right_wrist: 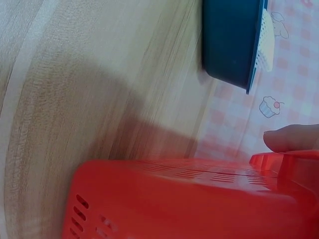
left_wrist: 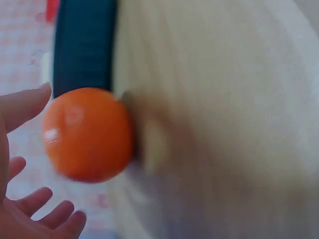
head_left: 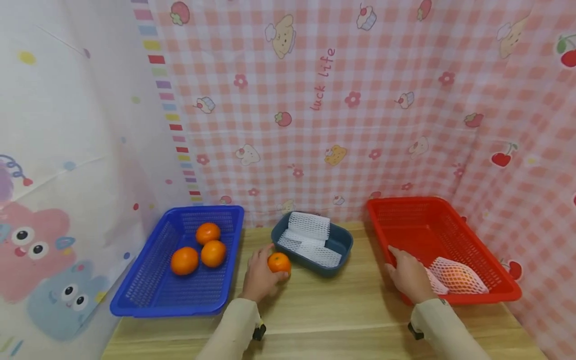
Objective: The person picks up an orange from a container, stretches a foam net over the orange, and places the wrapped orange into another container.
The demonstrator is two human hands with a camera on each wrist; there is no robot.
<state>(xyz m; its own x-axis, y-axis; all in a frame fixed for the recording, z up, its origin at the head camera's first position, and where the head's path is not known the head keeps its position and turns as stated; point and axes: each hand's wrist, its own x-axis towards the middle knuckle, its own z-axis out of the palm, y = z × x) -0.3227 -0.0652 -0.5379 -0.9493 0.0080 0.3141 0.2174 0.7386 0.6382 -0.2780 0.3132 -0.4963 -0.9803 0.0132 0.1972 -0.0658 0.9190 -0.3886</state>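
Orange, glossy citrus fruit [head_left: 280, 264], stem scar up, too round to show a long axis.
Nearest, I have the right hand [head_left: 410, 280] at the rim of the red perforated plastic basket [head_left: 468, 300], grip unclear to me; the left hand [head_left: 259, 276] lies forward, fingers wide around the fruit, contact uncertain. The fruit sits on the pale wooden table [head_left: 333, 310], just beside the dark teal oblong dish [head_left: 340, 246].

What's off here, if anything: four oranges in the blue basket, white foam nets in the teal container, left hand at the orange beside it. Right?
Count's off: the blue basket holds three oranges, not four, per the head view. The rest stands: white foam nets in the teal container, left hand at the orange beside it.
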